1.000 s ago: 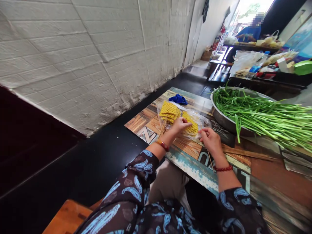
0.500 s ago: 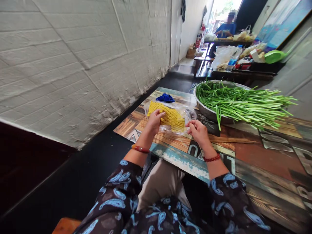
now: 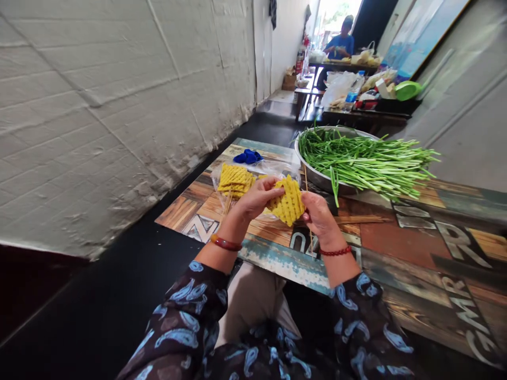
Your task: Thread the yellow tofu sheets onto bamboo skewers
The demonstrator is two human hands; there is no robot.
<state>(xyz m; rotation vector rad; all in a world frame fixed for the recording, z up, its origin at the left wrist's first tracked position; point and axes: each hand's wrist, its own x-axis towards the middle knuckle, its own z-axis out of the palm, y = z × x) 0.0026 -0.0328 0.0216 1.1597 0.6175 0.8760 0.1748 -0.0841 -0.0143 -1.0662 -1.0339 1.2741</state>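
My left hand [image 3: 259, 201] is closed on a yellow lattice-cut food piece [image 3: 290, 203], pinching its left side above the table. In my right hand [image 3: 319, 212], a thin wooden skewer [image 3: 311, 244] stands nearly upright, beside the piece's right edge; whether its tip enters the piece I cannot tell. More yellow lattice-cut pieces [image 3: 234, 178] lie stacked on a clear plastic bag [image 3: 291, 169], partly behind my left hand. A few thin sticks [image 3: 227, 205] show next to that stack, near my left wrist.
A metal basin [image 3: 317, 178] heaped with long green chives [image 3: 368, 161] stands at the right on the patterned table [image 3: 412, 245]. A blue cloth [image 3: 247, 157] lies at the far left corner. Farther back, a person [image 3: 341, 45] sits behind a cluttered table.
My left hand has lifted one yellow piece off the stack and brought it right, towards my right hand. The skewer is now more upright beside it. The view has shifted rightward.
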